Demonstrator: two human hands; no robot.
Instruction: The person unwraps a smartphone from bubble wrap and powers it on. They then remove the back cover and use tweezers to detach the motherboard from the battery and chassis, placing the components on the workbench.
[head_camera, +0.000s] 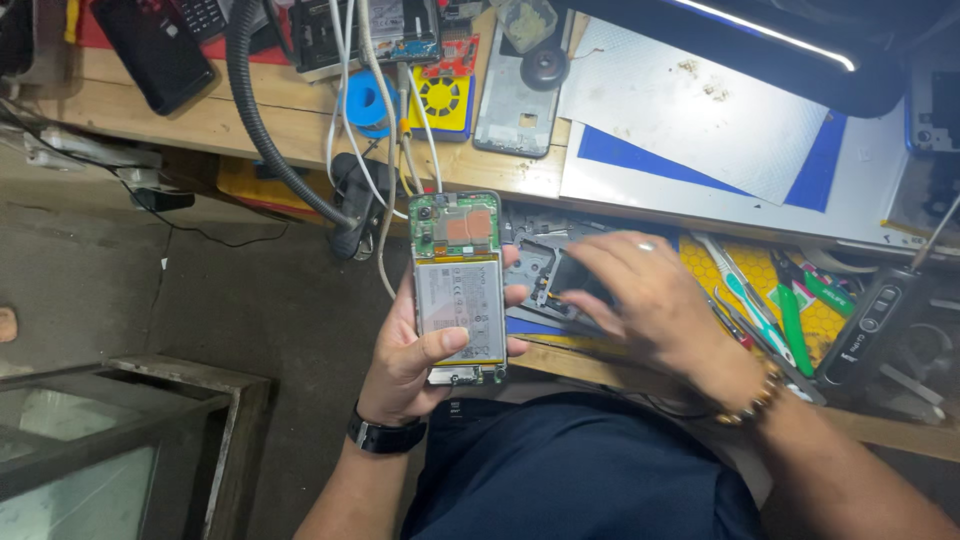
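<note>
My left hand (408, 362) grips an opened phone (458, 287) with its back cover off, so the silver battery and green circuit board show. The thumb lies across the lower part of the battery. My right hand (650, 300) reaches into an open drawer (560, 340) under the bench edge, fingers bent over a dark flat part (580, 280) beside a grey phone frame (530, 265). Whether the fingers hold that part is hidden. A black watch sits on my left wrist and a bead bracelet on my right.
In the drawer lie green-handled tweezers (795, 325), other hand tools and a black electric screwdriver (868, 325). On the wooden bench (240, 115) are a grey phone frame (515, 95), a white mat (690, 105), cables and a black hose (262, 125). A glass-topped case (120, 440) stands lower left.
</note>
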